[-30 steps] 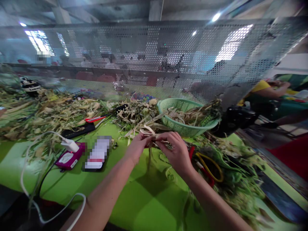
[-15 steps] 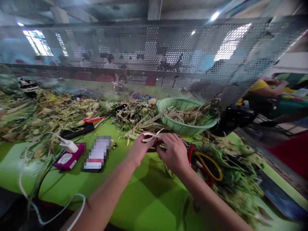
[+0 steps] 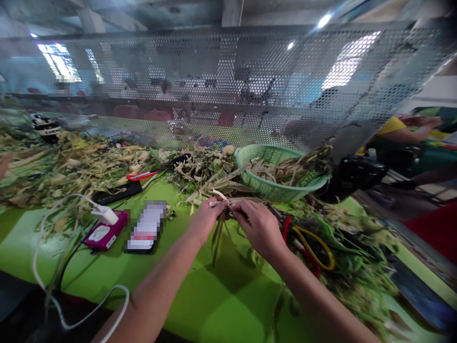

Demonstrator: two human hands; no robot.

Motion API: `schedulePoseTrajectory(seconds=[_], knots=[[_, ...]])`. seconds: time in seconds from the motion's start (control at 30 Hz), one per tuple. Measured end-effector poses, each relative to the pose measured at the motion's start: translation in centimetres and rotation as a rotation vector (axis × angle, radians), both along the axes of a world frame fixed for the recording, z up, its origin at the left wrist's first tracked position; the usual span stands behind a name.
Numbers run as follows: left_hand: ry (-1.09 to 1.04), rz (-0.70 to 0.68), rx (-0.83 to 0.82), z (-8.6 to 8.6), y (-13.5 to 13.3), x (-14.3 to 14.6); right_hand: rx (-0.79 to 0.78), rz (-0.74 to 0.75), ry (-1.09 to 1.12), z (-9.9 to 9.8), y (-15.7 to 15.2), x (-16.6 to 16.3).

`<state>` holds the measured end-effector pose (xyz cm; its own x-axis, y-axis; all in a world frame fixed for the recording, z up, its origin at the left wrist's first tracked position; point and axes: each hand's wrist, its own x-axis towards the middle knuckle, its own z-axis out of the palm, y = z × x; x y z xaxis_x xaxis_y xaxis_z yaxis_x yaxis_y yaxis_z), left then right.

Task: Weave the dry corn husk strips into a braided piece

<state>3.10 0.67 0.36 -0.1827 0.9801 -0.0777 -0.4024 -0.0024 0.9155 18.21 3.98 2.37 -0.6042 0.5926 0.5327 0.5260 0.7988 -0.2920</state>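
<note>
My left hand [image 3: 204, 220] and my right hand [image 3: 257, 226] meet above the green table [image 3: 221, 305], both pinched on a small bundle of dried leaf strips [image 3: 218, 224]. Pale tips stick up between the fingers and brown ends hang down toward the table. Just behind the hands lies a heap of dried husks [image 3: 203, 174]. A green plastic basket [image 3: 276, 188] with more dried leaves stands behind my right hand.
Red and yellow-handled scissors [image 3: 310, 243] lie right of my right hand among green stalks [image 3: 350, 267]. A pink device [image 3: 103, 234] with a white charger cable [image 3: 53, 286] and a phone [image 3: 144, 231] lie to the left. A perforated metal screen [image 3: 228, 85] closes the back. Another person [image 3: 403, 133] sits at the right.
Both hands stayed together on the bundle, turning it; the brown ends now hang down again below the fingers, and the hands sit slightly lower than half a second ago.
</note>
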Motion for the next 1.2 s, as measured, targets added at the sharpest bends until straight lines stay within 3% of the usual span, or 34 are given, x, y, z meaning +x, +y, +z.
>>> schedulePoseTrajectory(seconds=[0.3, 0.67, 0.77, 0.97, 1.07, 1.2], knots=[[-0.042, -0.023, -0.019, 0.3, -0.1, -0.1, 0.250, 0.031, -0.233, 0.5, -0.2, 0.1], [-0.018, -0.017, -0.083, 0.2, 0.0, -0.9, 0.231, 0.081, -0.241, 0.7, -0.4, 0.1], [0.076, -0.041, -0.049, 0.2, 0.2, -1.2, 0.115, 0.105, -0.169, 0.8, -0.4, 0.2], [0.334, -0.033, 0.052, -0.1, 0.2, -1.1, -0.363, 0.068, 0.300, 0.0, 0.2, 0.4], [0.298, -0.104, 0.094, 0.0, 0.0, -0.7, -0.604, 0.080, 0.440, -1.0, 1.0, 0.2], [0.173, -0.191, 0.080, 0.3, -0.4, -0.5, -0.751, 0.114, 0.549, -1.3, 1.6, 0.0]])
